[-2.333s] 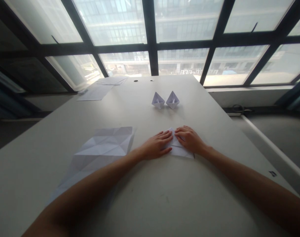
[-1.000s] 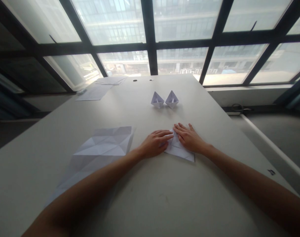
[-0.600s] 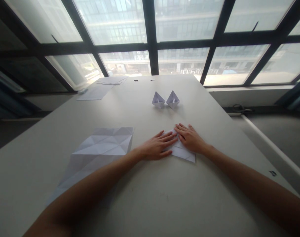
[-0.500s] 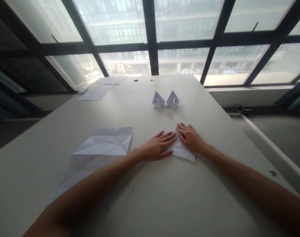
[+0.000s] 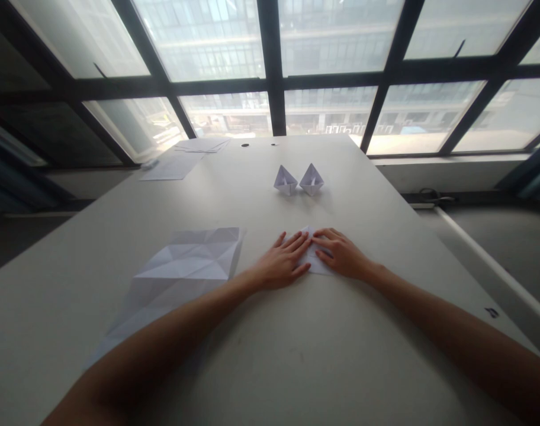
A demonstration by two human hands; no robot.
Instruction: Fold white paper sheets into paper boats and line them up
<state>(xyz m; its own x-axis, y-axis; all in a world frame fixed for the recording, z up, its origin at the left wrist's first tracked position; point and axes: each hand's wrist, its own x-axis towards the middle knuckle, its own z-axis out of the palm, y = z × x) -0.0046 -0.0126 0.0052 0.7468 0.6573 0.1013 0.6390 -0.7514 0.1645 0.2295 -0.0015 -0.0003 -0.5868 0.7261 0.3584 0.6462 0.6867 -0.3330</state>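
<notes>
A folded piece of white paper (image 5: 313, 261) lies on the white table between my hands, and they cover much of it. My left hand (image 5: 284, 260) rests flat over its left side with the fingers spread. On its right side, my right hand (image 5: 341, 253) touches the paper with bent fingertips, the thumb held apart from them. The fingertips of both hands nearly meet near the paper's top point. Beyond them stand two white paper boats (image 5: 285, 181), side by side and upright.
A large creased sheet of paper (image 5: 185, 260) lies at the left, partly under my left forearm. More white sheets (image 5: 172, 165) are at the table's far left corner. The white table (image 5: 367, 367) reaches toward tall windows, and its right edge slopes away beside a pale bar (image 5: 492, 266).
The folded paper's lower right corner no longer shows. My right hand has shifted slightly left and down, its fingers more bent. My left hand stays nearly in place.
</notes>
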